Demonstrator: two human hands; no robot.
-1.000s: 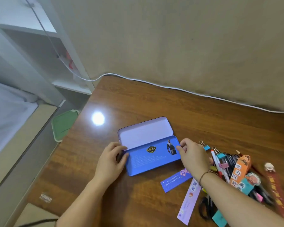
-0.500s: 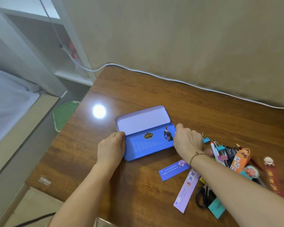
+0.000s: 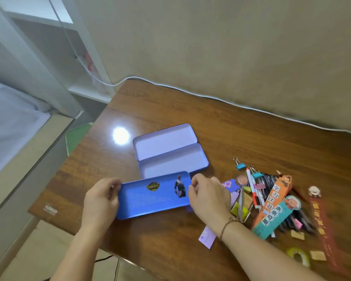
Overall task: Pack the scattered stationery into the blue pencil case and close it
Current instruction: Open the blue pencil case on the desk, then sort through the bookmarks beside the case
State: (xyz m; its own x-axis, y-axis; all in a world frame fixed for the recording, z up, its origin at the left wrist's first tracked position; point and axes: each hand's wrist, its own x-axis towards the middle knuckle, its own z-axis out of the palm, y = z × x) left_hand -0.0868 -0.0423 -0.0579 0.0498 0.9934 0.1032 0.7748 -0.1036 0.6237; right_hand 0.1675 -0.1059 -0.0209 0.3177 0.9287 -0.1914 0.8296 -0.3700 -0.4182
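Head view: a person's two bare hands held a blue inner tray point(image 3: 153, 196) of the pencil case just above a brown wooden table point(image 3: 241, 136). The left hand point(image 3: 101, 201) gripped the tray's left end, fingers curled over its edge. The right hand point(image 3: 208, 196) pinched the tray's right end, a thin cord bracelet point(image 3: 228, 225) showing on that wrist. The tray bore a small badge and a printed figure, and sat tilted between the two hands, nearer the camera than the rest of the case.

Just beyond the tray lay the blue pencil case point(image 3: 173, 165), opened flat, its pale lid point(image 3: 163, 140) swung back on the far side and its base bare inside. The tray's far edge overlapped the near rim of the base.

To the right of the right hand sprawled the scattered stationery: blue binder clips point(image 3: 240, 165), a white pen point(image 3: 252, 188), a heap of dark pens point(image 3: 265, 183), an orange and teal box point(image 3: 273, 209) with printed characters, a red bookmark point(image 3: 322, 222), paper slips and a roll of tape point(image 3: 298, 256) near the table's front edge. A white cable point(image 3: 211, 98) ran along the far edge against the wall.
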